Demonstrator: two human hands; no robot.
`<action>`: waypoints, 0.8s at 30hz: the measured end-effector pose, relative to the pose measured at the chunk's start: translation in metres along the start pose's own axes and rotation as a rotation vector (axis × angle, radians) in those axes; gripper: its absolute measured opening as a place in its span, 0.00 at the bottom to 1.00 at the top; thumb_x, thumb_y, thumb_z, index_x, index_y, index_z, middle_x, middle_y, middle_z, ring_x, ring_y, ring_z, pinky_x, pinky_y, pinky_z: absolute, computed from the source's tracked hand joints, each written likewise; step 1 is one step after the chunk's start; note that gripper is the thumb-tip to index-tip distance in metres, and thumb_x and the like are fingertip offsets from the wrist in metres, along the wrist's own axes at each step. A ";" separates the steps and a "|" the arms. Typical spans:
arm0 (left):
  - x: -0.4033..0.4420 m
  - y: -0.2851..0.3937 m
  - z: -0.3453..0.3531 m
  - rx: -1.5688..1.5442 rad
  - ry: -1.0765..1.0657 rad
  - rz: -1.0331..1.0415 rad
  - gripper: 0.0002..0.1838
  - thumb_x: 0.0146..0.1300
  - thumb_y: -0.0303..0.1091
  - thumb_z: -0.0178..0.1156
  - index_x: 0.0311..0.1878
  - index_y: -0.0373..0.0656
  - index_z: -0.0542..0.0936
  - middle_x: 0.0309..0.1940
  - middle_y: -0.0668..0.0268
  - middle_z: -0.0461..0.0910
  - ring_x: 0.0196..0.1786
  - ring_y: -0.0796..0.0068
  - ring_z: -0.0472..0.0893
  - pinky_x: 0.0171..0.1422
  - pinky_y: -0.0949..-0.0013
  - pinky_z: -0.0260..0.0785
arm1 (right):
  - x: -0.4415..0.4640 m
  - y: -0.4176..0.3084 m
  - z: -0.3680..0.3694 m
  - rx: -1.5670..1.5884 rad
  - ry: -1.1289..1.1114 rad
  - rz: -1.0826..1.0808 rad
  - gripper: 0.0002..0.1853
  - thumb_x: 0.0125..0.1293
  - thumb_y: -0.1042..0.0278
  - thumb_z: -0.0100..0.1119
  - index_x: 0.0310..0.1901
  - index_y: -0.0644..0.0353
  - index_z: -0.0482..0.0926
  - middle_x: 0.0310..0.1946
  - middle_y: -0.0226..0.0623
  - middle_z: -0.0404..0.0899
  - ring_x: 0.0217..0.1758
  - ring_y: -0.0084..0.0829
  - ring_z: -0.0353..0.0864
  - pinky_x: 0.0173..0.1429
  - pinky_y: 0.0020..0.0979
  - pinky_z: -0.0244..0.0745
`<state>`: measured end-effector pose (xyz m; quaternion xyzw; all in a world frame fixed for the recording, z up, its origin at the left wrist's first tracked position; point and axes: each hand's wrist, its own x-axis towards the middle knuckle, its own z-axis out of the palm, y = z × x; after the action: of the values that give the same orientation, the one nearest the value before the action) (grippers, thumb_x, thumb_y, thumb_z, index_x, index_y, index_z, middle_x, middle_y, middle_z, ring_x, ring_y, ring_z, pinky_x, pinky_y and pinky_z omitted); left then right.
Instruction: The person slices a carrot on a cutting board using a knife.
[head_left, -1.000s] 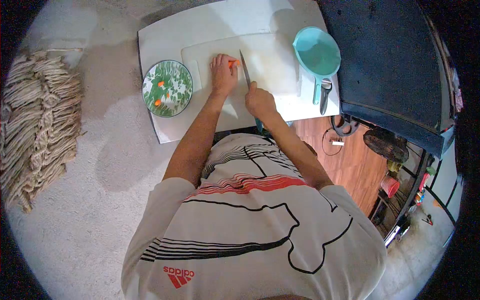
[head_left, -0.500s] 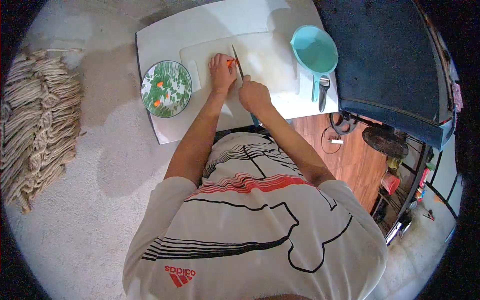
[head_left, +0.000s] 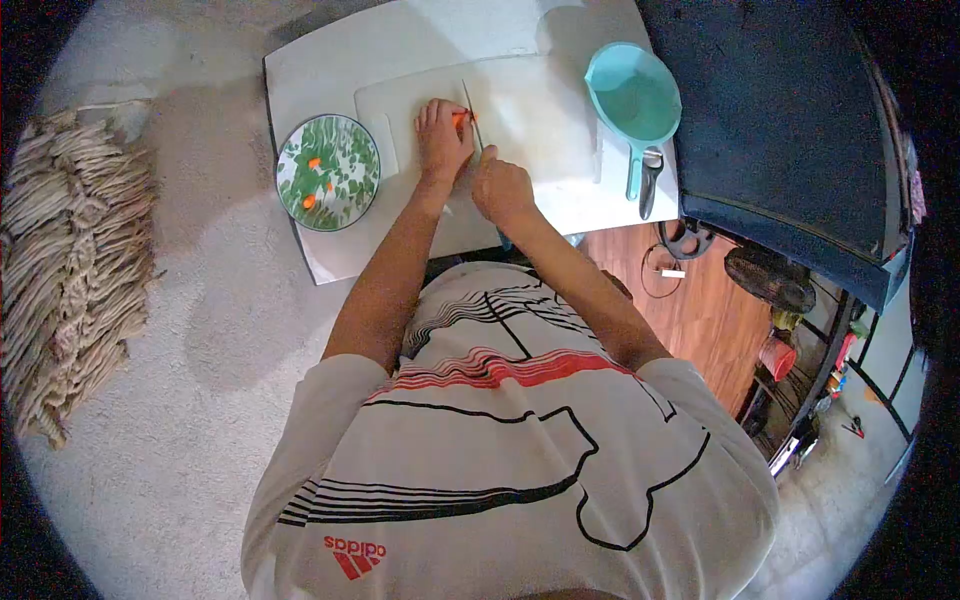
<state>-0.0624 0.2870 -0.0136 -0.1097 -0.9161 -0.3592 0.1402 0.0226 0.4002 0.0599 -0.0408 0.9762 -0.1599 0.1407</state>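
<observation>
My left hand (head_left: pixel 443 140) is closed over a small orange carrot (head_left: pixel 459 119), pinning it on the white cutting board (head_left: pixel 540 115); the fingers hide most of it. My right hand (head_left: pixel 502 188) wraps around the handle of a knife (head_left: pixel 470 108). The thin blade points away from me and stands right beside the left fingertips, at the carrot's right end. A bit of orange shows at the blade's right side. Left of the board, a round plate (head_left: pixel 350 213) with a green leaf pattern holds a few orange carrot pieces (head_left: pixel 309 202).
A turquoise strainer-like bowl with a handle (head_left: pixel 632 95) stands at the table's right, with a black-handled peeler (head_left: pixel 650 185) beside its handle. The white table (head_left: pixel 310 75) adjoins a dark surface (head_left: pixel 770 110) on the right. A stringy beige mop-like bundle (head_left: pixel 80 270) lies far left.
The view has shifted slightly. My right hand and the knife have moved a little at the carrot's end, and some orange now shows right of the blade. The left hand keeps its hold.
</observation>
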 end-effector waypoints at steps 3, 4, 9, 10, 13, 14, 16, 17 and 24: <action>0.001 0.009 -0.008 -0.010 -0.031 -0.033 0.10 0.61 0.34 0.64 0.43 0.44 0.77 0.45 0.58 0.76 0.54 0.53 0.73 0.60 0.50 0.62 | 0.000 0.003 0.011 0.005 0.026 -0.009 0.21 0.68 0.69 0.48 0.55 0.82 0.70 0.26 0.53 0.85 0.29 0.47 0.89 0.34 0.43 0.84; 0.002 0.012 -0.010 -0.008 -0.033 -0.034 0.10 0.61 0.34 0.64 0.43 0.44 0.77 0.45 0.58 0.76 0.54 0.53 0.73 0.60 0.50 0.62 | -0.001 0.004 0.010 0.008 0.023 -0.009 0.21 0.68 0.69 0.48 0.55 0.82 0.70 0.26 0.53 0.85 0.29 0.47 0.89 0.34 0.43 0.84; 0.001 0.014 -0.013 -0.024 -0.050 -0.010 0.08 0.64 0.33 0.62 0.44 0.43 0.77 0.45 0.57 0.76 0.53 0.52 0.73 0.61 0.49 0.61 | -0.005 0.006 0.009 -0.042 -0.007 0.000 0.20 0.72 0.67 0.45 0.56 0.79 0.69 0.27 0.56 0.85 0.31 0.49 0.89 0.36 0.45 0.84; 0.005 0.012 -0.012 -0.024 -0.041 0.003 0.08 0.64 0.33 0.62 0.44 0.43 0.77 0.45 0.57 0.76 0.53 0.52 0.73 0.61 0.49 0.61 | 0.000 0.009 0.009 -0.044 0.009 -0.002 0.20 0.72 0.67 0.45 0.56 0.79 0.69 0.27 0.56 0.85 0.31 0.49 0.89 0.36 0.45 0.84; 0.001 0.006 -0.012 -0.078 -0.090 0.001 0.08 0.64 0.31 0.61 0.45 0.43 0.76 0.45 0.57 0.76 0.54 0.52 0.73 0.61 0.49 0.61 | -0.002 0.016 0.011 0.074 -0.070 0.080 0.17 0.73 0.65 0.44 0.52 0.74 0.69 0.29 0.57 0.85 0.33 0.53 0.88 0.39 0.48 0.84; 0.001 0.004 -0.012 -0.077 -0.093 0.013 0.08 0.64 0.31 0.61 0.45 0.43 0.76 0.46 0.56 0.75 0.54 0.51 0.72 0.61 0.48 0.61 | -0.004 0.020 0.011 0.101 -0.097 0.104 0.17 0.73 0.63 0.44 0.50 0.72 0.69 0.30 0.57 0.85 0.34 0.55 0.88 0.41 0.50 0.83; 0.001 0.000 -0.011 -0.075 -0.094 0.023 0.08 0.64 0.30 0.60 0.45 0.43 0.76 0.46 0.56 0.75 0.55 0.51 0.72 0.62 0.48 0.61 | -0.007 0.021 0.008 0.126 -0.125 0.125 0.16 0.72 0.62 0.45 0.49 0.70 0.69 0.31 0.58 0.85 0.35 0.57 0.87 0.42 0.52 0.83; 0.001 -0.001 -0.010 -0.088 -0.083 0.033 0.08 0.63 0.29 0.61 0.45 0.43 0.76 0.46 0.56 0.75 0.55 0.50 0.72 0.62 0.48 0.61 | -0.010 0.023 0.007 0.149 -0.119 0.131 0.16 0.72 0.61 0.45 0.49 0.70 0.69 0.31 0.58 0.85 0.36 0.58 0.87 0.44 0.54 0.82; 0.001 0.002 -0.012 -0.101 -0.079 0.002 0.11 0.60 0.28 0.63 0.45 0.43 0.76 0.46 0.55 0.76 0.55 0.50 0.73 0.62 0.48 0.62 | -0.006 0.012 -0.012 0.110 -0.092 0.098 0.16 0.71 0.61 0.48 0.47 0.69 0.69 0.32 0.58 0.85 0.36 0.56 0.87 0.44 0.52 0.82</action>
<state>-0.0604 0.2808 -0.0038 -0.1317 -0.9016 -0.4001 0.0986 0.0243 0.4156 0.0686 0.0074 0.9593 -0.2040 0.1952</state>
